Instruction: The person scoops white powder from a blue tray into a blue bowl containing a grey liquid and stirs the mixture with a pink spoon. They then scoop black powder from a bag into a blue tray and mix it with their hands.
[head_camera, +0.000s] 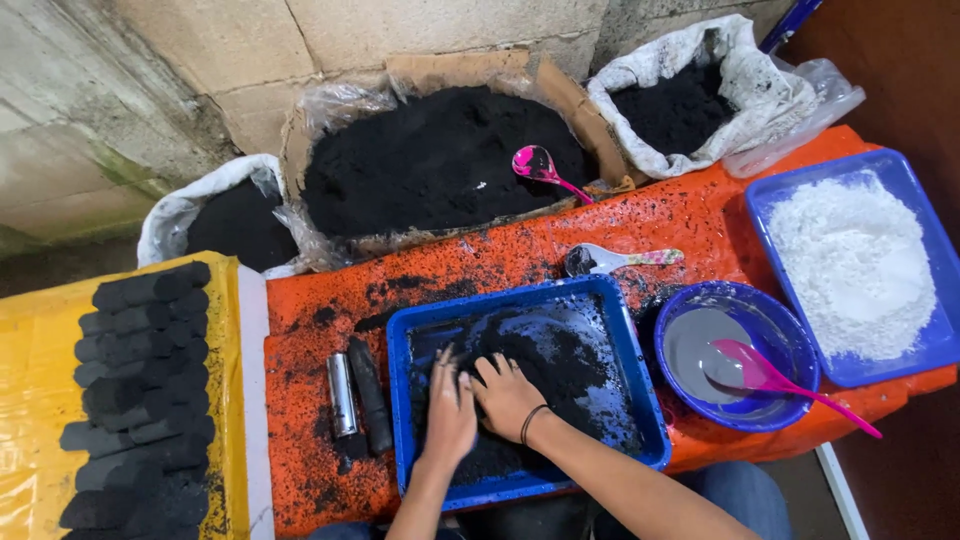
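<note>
Both hands flat in the black powder, blue tray.
Left hand (449, 412) and right hand (507, 395) open, pressing powder (560, 365) mid-tray (405, 400); metal tube (342, 394) just left, bowl (790, 335) right.

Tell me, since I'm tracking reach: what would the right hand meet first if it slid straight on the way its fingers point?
The right hand points up-left across the black powder; it would likely meet more powder, then the blue tray far wall.

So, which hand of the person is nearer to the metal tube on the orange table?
Left. The left hand lies in the blue tray, on the side toward the metal tube. The right hand lies beyond it, farther from the tube.
</note>
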